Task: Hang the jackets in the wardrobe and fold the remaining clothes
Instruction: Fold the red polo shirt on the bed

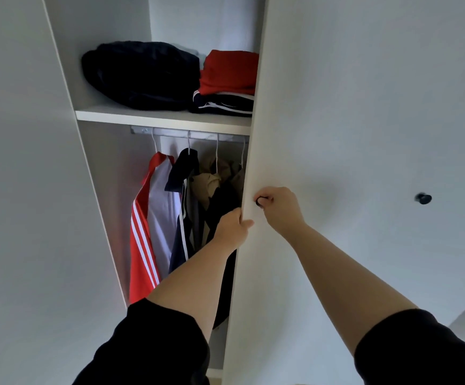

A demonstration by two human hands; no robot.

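Left hand: we saw it gripping the front edge of the wardrobe door, thumb on the outer face, fingers clamped round behind the edge.
Right hand: fingers curled tight on the small black door knob, just above the left hand.
Door: white, partly open, its edge covering the right side of the wardrobe opening.
Jackets: hung on white hangers from the rail under the shelf; red jacket with white stripes at the left, then a white garment, a navy jacket, tan and dark ones partly hidden by the door.
Shelf: we noted a dark bundle at the left, touching a folded pile at the right, red top on navy striped pieces.
Second knob: black, on the neighbouring door, well apart from the hands.
Sleeves: black, pushed up both forearms.
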